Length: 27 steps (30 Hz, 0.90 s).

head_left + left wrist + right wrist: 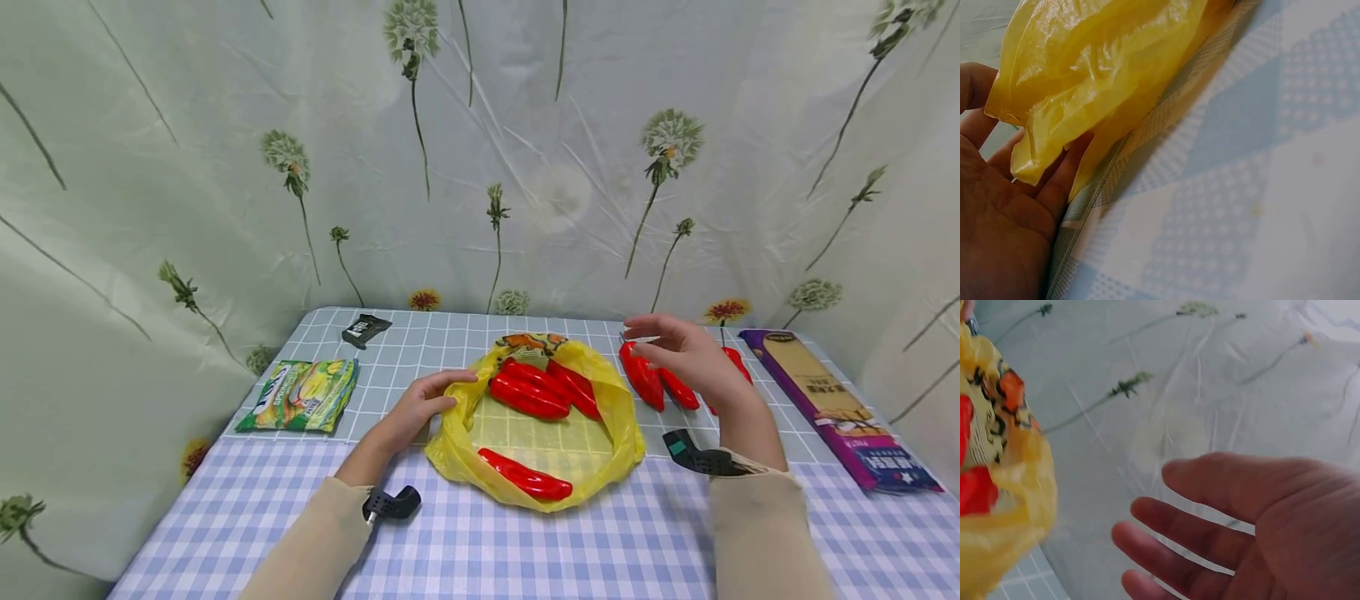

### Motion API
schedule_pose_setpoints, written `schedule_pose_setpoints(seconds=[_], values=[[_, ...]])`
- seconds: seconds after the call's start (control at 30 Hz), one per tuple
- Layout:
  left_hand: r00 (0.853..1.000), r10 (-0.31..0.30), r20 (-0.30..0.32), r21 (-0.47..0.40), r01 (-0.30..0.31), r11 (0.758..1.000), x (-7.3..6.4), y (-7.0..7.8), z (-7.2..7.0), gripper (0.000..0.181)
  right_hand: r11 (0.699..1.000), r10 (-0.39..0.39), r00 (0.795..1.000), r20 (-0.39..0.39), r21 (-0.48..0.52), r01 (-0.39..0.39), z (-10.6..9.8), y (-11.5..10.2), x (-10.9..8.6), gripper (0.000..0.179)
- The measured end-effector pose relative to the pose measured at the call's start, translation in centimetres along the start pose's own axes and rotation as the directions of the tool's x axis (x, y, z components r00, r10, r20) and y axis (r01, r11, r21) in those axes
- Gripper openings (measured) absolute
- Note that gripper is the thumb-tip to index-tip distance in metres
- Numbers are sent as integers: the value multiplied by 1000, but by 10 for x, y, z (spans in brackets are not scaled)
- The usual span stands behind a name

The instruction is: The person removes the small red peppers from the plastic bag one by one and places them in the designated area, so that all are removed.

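Observation:
A yellow plastic bag lies wide-mouthed in the middle of the table, with several glossy red peppers inside it. One lone red pepper rests near its front rim. My left hand holds the bag's left rim; in the left wrist view, the yellow film lies between thumb and fingers. Raised to the right of the bag, my right hand is above more red peppers and partly hides them. Nothing is in its loosely bent, spread fingers, as the right wrist view shows.
At the left lies a green and yellow snack packet, with a small black packet behind it. A long purple and tan package lies along the right edge. A flower-print curtain hangs behind the checked table.

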State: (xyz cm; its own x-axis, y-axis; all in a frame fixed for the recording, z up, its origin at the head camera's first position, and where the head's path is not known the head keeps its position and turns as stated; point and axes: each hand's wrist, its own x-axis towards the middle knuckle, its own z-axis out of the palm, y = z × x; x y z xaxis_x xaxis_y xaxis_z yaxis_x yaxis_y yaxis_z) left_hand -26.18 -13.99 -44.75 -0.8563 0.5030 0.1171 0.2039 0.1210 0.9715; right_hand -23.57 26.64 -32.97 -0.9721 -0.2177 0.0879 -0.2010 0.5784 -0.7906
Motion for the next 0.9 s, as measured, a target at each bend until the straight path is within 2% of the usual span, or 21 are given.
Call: schedule_pose_setpoints(seconds=[0.23,0.37,0.5,0.67,0.9], values=[[1000,1,-2,1,-1,1000,0,2,-1,43,996,-84,991,109,18,82,19,-18,6,45],[1000,3,-2,6,-3,1000,0,3,-1,43,993,-120,975,186,12,120,31,-23,11,44],[1000,0,-1,11,0,1000,0,2,-2,43,988,-153,952,265,4,157,43,-26,15,45],[1000,-9,-1,11,9,1000,-1,1,-1,44,986,-141,923,357,-30,163,60,-30,19,44],[1000,-7,5,4,7,1000,0,1,0,43,982,-151,864,480,-30,189,79,-36,19,46]])
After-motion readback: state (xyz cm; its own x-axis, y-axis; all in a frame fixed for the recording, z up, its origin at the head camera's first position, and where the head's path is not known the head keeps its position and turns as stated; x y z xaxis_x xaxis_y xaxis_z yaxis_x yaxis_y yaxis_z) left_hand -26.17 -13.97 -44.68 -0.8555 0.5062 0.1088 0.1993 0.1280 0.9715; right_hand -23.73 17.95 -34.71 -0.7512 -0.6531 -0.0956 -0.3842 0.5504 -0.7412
